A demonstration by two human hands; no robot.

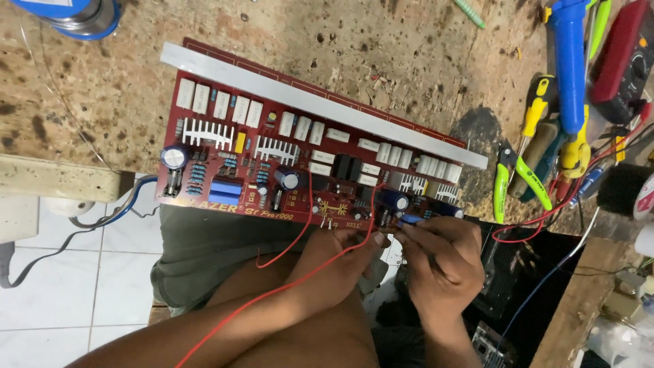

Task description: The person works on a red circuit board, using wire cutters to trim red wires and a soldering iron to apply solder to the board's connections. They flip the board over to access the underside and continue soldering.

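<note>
A long red circuit board (272, 163) lies tilted at the edge of a worn wooden bench, with white resistor blocks, silver heat sinks, dark capacitors and a grey metal bar (320, 102) along its far side. My left hand (344, 255) is at the board's near edge, fingers pinched on a thin red wire (300, 228) that loops up from the board. My right hand (439, 255) sits beside it, fingertips closed on a small blue part (411, 219) at the board's near right corner. Whether the part is free of the board is unclear.
Green-handled cutters (507, 180), yellow-handled screwdrivers (535, 109), a blue tool (569, 61) and a red multimeter (623, 58) crowd the bench's right side. A solder spool (75, 15) stands at the top left. White floor tiles (61, 286) and loose cables lie below the bench edge.
</note>
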